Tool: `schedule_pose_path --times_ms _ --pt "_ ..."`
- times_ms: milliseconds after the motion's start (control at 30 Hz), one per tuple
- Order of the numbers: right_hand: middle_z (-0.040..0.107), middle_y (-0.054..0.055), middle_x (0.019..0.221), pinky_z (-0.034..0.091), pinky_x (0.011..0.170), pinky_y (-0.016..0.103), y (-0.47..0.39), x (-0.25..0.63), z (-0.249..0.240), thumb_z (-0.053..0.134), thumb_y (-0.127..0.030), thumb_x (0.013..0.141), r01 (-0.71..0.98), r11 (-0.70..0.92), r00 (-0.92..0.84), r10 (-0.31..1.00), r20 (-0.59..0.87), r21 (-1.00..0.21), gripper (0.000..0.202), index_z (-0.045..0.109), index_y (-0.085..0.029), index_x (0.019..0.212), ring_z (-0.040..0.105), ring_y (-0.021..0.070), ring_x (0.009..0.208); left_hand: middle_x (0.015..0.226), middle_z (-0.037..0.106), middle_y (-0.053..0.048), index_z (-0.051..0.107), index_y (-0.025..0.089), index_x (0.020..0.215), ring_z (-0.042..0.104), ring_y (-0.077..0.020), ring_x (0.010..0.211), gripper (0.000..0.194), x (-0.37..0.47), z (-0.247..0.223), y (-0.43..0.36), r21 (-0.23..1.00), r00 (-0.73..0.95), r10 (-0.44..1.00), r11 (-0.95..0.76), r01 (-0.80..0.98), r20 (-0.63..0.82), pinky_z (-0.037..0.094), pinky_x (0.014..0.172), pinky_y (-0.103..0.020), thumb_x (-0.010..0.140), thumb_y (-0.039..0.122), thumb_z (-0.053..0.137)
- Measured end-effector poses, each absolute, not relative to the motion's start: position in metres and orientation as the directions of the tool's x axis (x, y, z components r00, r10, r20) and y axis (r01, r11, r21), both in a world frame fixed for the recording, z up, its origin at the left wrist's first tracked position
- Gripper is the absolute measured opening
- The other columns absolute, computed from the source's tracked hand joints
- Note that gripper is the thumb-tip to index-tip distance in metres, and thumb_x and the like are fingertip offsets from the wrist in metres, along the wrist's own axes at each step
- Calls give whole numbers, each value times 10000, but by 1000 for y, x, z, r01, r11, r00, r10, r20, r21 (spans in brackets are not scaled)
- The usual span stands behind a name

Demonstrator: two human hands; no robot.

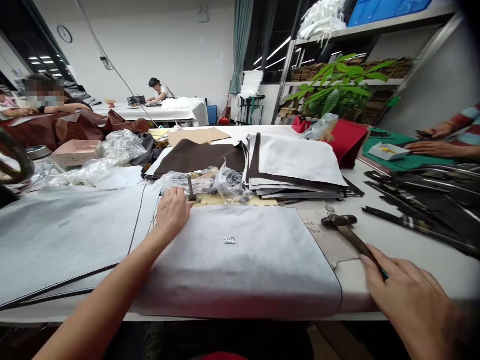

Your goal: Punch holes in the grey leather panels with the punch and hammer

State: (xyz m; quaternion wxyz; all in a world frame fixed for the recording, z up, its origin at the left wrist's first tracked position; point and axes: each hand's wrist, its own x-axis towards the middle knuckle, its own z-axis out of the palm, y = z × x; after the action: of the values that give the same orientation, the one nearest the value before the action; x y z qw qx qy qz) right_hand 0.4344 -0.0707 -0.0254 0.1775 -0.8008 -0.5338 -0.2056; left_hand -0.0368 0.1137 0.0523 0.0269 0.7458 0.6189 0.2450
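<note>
On the right, my right hand (407,292) is closed round the handle of a hammer (354,237). The hammer's dark head is over the tabletop, just beyond the right edge of a pale grey sheet (262,272). My left hand (173,210) is at that sheet's far left corner, its fingers curled and pointing away from me. Right beside its fingertips is a small upright metal rod tool (190,186) with a dark end; whether the fingers grip it is hidden. In the middle of the sheet lies a small black-and-white patterned piece (229,240).
More pale sheets with dark edges (71,220) spread to the left. Behind are clear plastic bags (232,182) and a stack of dark and white sheets (300,160). Dark strips (420,225) lie at right, near a co-worker's hands (431,145) over a green mat (397,157).
</note>
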Motion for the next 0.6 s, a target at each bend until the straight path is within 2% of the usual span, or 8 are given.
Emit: schedule_pose_path --times_ms 67,133,167,267,367,467,533,600 --pt "701 146 991 451 764 475 -69 423 -18 375 -466 1026 909 -417 343 775 531 21 508 694 -190 1308 587 364 894 1354 595 -209 529 122 1375 539 -361 1277 600 -11 49 55 262 321 874 -427 865 365 426 1080 -499 936 521 623" --pt "711 126 969 453 747 443 -67 418 -13 402 -435 1027 895 -438 335 780 529 79 470 711 -188 1278 587 332 858 1516 477 -209 396 138 1520 415 -386 1416 958 12 30 -6 111 691 641 -754 647 335 340 1169 -535 823 749 639" --pt "712 119 963 452 743 431 -67 417 -13 419 -422 1025 891 -444 333 780 530 94 451 713 -189 1276 589 321 853 1570 424 -192 348 182 1566 359 -398 1459 973 21 15 -32 4 800 498 -850 528 335 271 1197 -581 833 768 605" --pt "708 112 941 454 734 416 -68 420 -13 438 -390 1028 896 -426 304 793 529 124 429 711 -177 1282 595 309 850 1611 402 -111 366 280 1580 379 -333 1471 648 33 -33 -73 -268 867 302 -865 424 397 212 1228 -552 985 441 568" --pt "706 122 913 467 725 428 -71 422 -9 421 -342 1033 915 -380 261 815 518 137 420 710 -153 1273 604 310 833 1531 525 -83 527 251 1486 523 -323 1370 520 32 -49 -61 -328 843 218 -851 411 491 388 1155 -497 967 237 550" --pt "716 139 1030 487 864 491 -73 415 0 441 -313 1024 944 -326 232 769 596 54 376 717 -162 1228 632 322 919 1302 711 -70 592 249 1422 700 -276 1128 474 30 -6 -27 -129 808 192 -941 312 557 582 935 -358 950 223 555" --pt "690 146 1186 446 1014 542 -73 403 7 475 -346 1017 962 -249 258 675 691 -117 356 692 -186 1248 626 346 1072 1166 771 -27 627 305 1368 747 -220 975 418 31 50 -2 222 780 362 -932 287 511 610 803 -260 962 263 538" --pt "645 141 1302 430 1073 557 -71 384 10 531 -425 995 899 -135 411 590 695 -417 386 615 -231 1318 589 363 1208 1034 791 -4 718 319 1201 751 -217 914 307 35 116 26 614 684 631 -716 331 367 609 764 -257 985 301 501"
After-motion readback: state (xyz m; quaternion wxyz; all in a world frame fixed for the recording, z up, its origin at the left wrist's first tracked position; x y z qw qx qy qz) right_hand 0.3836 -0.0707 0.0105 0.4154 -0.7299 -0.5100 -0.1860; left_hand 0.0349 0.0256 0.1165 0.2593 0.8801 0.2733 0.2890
